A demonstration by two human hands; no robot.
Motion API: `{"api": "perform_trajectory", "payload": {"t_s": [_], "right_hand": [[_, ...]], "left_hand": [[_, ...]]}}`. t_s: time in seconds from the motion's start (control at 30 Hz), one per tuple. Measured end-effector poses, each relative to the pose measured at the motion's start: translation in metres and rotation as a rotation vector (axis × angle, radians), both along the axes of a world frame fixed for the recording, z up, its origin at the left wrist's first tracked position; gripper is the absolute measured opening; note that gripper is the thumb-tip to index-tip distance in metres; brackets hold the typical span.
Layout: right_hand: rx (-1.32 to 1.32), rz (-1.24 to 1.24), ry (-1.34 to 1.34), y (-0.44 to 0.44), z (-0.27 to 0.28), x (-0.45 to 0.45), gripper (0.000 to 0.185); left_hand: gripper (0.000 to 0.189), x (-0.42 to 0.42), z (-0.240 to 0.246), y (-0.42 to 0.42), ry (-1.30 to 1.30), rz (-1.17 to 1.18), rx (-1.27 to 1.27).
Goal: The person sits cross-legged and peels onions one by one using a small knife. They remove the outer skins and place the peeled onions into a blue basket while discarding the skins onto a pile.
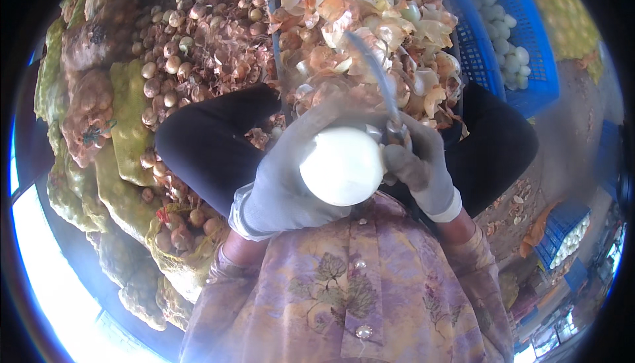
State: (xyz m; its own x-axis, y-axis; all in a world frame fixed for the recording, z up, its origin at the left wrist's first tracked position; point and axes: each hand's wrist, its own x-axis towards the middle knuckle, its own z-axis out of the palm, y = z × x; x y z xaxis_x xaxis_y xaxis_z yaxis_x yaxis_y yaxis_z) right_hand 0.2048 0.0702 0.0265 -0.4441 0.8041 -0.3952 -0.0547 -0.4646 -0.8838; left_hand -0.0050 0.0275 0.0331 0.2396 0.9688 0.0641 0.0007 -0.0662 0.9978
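Note:
A peeled white onion is held close in front of my chest. My left hand, in a whitish glove, is wrapped around its left side. My right hand, gloved too, grips the handle of a knife, and its thumb lies near the onion's right side. The blade points up and away, over a heap of onion skins in a container between my knees. My fingers behind the onion are partly hidden.
Unpeeled onions and loose skins spread over the floor at left, beside filled mesh sacks. A blue plastic crate of peeled onions stands at right. Farther back at right is another blue crate of peeled onions.

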Motion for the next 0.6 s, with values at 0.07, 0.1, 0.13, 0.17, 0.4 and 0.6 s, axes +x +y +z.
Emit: {"api": "perform_trajectory", "payload": {"t_s": [0.07,0.1,0.13,0.17,0.4,0.6], "right_hand": [[0.004,-0.05,-0.111,-0.002,0.01,-0.006,0.018],[0.011,-0.049,-0.056,0.001,0.009,-0.006,0.016],[0.018,-0.048,-0.001,0.004,0.007,-0.006,0.014],[0.025,-0.048,0.053,0.006,0.006,-0.006,0.012],[0.052,0.112,0.782,0.035,0.001,0.014,0.018],[0.45,-0.121,-0.31,0.027,0.015,0.021,0.041]], "left_hand": [[0.11,-0.006,-0.007,0.002,-0.036,-0.041,0.036],[0.111,-0.007,-0.008,0.004,-0.053,-0.049,0.035],[0.113,-0.008,-0.009,0.005,-0.066,-0.055,0.036],[0.115,-0.005,-0.005,0.005,-0.071,-0.05,0.025],[0.109,0.009,-0.008,-0.009,-0.612,0.119,-0.58],[0.097,0.012,-0.001,-0.003,-0.558,0.173,-0.501]]}}
